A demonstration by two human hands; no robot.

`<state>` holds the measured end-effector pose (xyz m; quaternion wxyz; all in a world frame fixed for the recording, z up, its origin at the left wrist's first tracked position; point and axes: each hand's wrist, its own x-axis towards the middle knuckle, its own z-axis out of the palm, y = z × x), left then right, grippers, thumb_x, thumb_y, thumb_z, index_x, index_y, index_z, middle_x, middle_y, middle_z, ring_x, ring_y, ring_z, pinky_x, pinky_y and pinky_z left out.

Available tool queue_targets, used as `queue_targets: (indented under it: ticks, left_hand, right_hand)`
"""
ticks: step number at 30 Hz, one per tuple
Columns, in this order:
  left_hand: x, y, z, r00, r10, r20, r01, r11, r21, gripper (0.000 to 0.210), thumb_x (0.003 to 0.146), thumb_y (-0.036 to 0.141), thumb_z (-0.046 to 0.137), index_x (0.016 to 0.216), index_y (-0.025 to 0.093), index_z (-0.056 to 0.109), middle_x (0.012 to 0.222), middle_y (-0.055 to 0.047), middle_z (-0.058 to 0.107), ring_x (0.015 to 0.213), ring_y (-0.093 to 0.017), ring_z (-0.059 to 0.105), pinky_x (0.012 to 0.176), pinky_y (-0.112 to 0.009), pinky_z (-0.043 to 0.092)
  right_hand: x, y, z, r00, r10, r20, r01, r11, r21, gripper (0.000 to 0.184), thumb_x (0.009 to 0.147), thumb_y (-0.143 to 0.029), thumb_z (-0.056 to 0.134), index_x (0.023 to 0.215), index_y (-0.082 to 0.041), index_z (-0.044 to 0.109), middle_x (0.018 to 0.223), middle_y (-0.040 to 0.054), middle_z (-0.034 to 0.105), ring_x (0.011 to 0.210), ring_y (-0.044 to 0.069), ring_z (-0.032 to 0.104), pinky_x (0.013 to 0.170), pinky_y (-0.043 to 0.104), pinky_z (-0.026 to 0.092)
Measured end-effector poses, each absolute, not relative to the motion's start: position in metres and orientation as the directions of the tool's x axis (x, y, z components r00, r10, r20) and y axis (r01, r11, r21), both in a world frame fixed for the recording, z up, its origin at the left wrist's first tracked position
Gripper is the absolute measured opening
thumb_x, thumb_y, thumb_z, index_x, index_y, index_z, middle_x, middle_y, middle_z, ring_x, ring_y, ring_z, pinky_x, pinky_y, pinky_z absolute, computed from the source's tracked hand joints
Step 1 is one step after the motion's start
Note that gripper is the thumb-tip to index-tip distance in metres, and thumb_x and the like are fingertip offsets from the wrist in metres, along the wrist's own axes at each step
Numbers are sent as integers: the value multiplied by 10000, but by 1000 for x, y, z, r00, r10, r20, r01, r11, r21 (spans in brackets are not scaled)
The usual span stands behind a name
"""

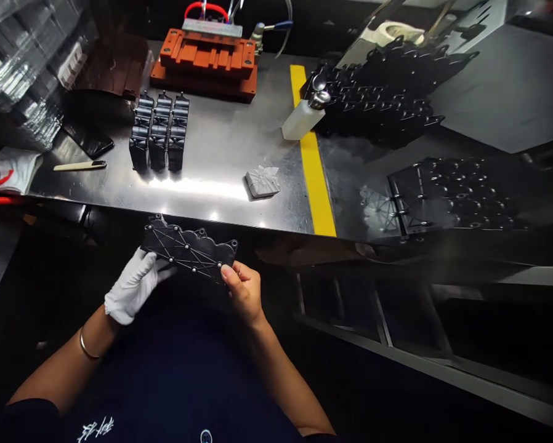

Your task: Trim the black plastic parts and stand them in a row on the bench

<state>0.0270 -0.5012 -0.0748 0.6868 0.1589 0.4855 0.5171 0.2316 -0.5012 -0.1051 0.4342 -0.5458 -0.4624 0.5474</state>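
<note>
A flat black plastic molded part (188, 247) with crossing ribs and scalloped upper edge is held in front of the bench edge, tilted down to the right. My right hand (245, 289), bare, pinches its lower right corner, thumb on the ribbed face. My left hand (135, 284), in a white glove, is closed around the left end, its thumb at the lower edge; the fingers behind are partly hidden. On the bench beyond stand three black molded parts (160, 132) side by side. A folded grey cloth pad (262, 182) lies near the front edge.
At the back sits an orange-brown fixture (207, 61) with tubes. A white pump bottle (303, 117) stands by the yellow tape strip (317, 178). Black parts are piled (373, 92) behind it, more (461, 197) lie at right. A knife-like tool (79, 166) and white cloth (18, 169) are left.
</note>
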Motion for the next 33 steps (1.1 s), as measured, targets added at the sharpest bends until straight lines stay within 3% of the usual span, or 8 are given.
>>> queue_targets:
  ticks: [1,3,8,13,19,24,28,33]
  left_hand:
    - [34,-505,-77,106,823,-558,-605,499,621,386,761,331,735,1096,167,635,1158,-99,677,1088,-257,628,929,-414,517]
    - [48,-508,-76,146,758,-635,-661,553,507,251,788,272,706,989,123,688,1043,-100,723,981,-233,677,837,-344,566]
    - [63,-504,-59,146,665,-733,-732,571,372,165,876,150,569,968,116,701,947,-80,750,833,-181,716,649,-263,608]
    - [63,-508,-51,207,603,-771,-743,610,277,175,899,136,526,941,104,693,924,-79,754,789,-160,722,625,-231,610]
    - [62,-511,-61,254,596,-762,-718,643,265,199,887,168,557,1035,117,679,962,-79,747,820,-163,718,705,-247,611]
    - [52,-513,-66,286,582,-762,-712,661,237,158,881,165,569,972,140,696,928,-47,754,803,-144,718,704,-224,602]
    - [47,-522,-57,375,554,-743,-631,740,232,84,793,152,666,859,134,715,804,-39,751,746,-165,717,760,-262,593]
    - [45,-522,-57,320,565,-761,-632,725,273,157,807,186,658,943,130,713,892,-41,755,819,-172,712,831,-278,567]
  right_hand:
    - [226,-503,-105,-60,980,-189,48,-187,-981,525,716,-623,633,525,-183,418,505,-50,332,488,68,278,445,224,237]
    - [217,-506,-103,-112,979,-171,69,-164,-984,524,703,-641,643,542,-174,469,520,-41,380,503,77,326,459,227,275]
    - [220,-505,-98,56,985,-165,-49,-163,-985,461,917,-556,413,820,-186,672,698,7,532,649,121,495,602,253,427]
    - [224,-506,-100,149,989,16,-33,22,-999,198,848,-400,615,836,-206,650,706,-7,565,637,117,525,594,252,444]
    - [222,-510,-103,104,971,216,58,211,-976,108,864,-312,606,842,-208,628,752,17,599,685,141,572,612,282,467]
    - [223,-502,-116,147,966,213,109,198,-974,137,855,-328,614,808,-201,631,753,34,624,698,156,588,640,304,477]
    - [228,-494,-123,286,952,111,102,84,-991,239,832,-402,623,716,-195,597,658,2,575,617,132,540,593,278,454]
    - [233,-508,-97,42,990,137,-14,137,-990,204,867,-369,601,755,-200,613,707,18,608,648,134,560,611,282,467]
